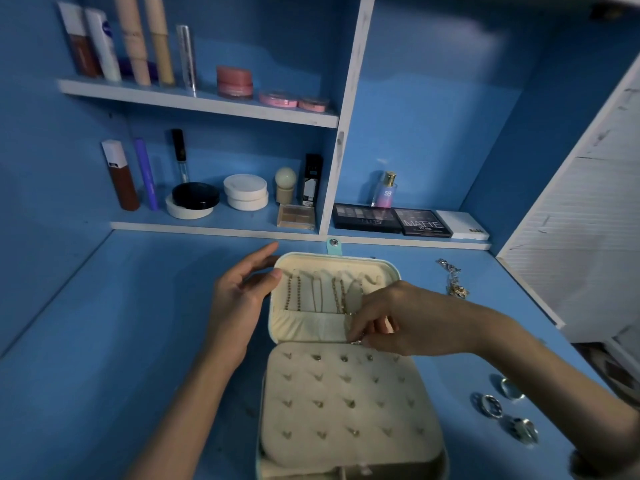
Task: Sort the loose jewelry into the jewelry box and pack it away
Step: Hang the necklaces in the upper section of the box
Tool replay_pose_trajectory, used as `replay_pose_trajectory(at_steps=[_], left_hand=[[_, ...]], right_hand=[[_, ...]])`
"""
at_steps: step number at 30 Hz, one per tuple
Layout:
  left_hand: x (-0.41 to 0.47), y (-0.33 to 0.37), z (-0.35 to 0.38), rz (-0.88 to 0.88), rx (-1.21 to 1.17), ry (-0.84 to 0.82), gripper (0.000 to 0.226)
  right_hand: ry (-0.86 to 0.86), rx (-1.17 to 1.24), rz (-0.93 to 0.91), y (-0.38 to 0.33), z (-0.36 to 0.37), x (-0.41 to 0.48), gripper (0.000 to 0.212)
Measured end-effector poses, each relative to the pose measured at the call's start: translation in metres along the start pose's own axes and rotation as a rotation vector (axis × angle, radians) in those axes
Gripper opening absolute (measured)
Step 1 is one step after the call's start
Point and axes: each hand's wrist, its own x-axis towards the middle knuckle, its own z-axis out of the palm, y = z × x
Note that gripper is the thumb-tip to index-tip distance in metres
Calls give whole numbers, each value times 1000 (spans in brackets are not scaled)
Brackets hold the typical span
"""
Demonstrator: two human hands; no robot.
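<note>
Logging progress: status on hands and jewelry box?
Left hand open, against jewelry box lid. Right hand pinches a chain at its pocket. Rings, necklace pile loose right of box.

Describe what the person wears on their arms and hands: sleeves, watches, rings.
The left hand and right hand are ungloved, and no rings show on the visible fingers. The left forearm and right forearm are uncovered to the frame's edge: no sleeves, watch or bracelet in view.
</note>
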Motion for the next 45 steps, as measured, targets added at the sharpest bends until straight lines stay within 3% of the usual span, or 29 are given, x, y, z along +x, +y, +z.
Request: replay_pose_trajectory(at_steps=[4, 9, 14, 20, 26, 34, 37, 45], left_hand=[[0, 0, 0, 0, 2, 0, 40], [0, 0, 0, 5, 6, -10, 40], [0, 1, 0, 4, 1, -14, 39], [0, 0, 0, -6, 0, -7, 39], [-1, 1, 0, -8, -1, -6, 40], [-1, 1, 0, -8, -7, -5, 40], [-1, 0, 0, -9, -5, -7, 39], [0, 1, 1, -8, -12, -3, 40]], right_hand=[[28, 29, 33, 3, 0, 0, 15], [332, -22, 98, 11, -6, 2, 11], [443, -101, 177, 16, 3, 1, 14], [301, -186, 225, 9, 13, -5, 9], [339, -58, 195, 10, 15, -7, 3], [373, 72, 200, 15, 18, -8, 20], [387, 119, 185, 16, 17, -7, 13], [469, -6, 223, 14, 23, 3, 13]])
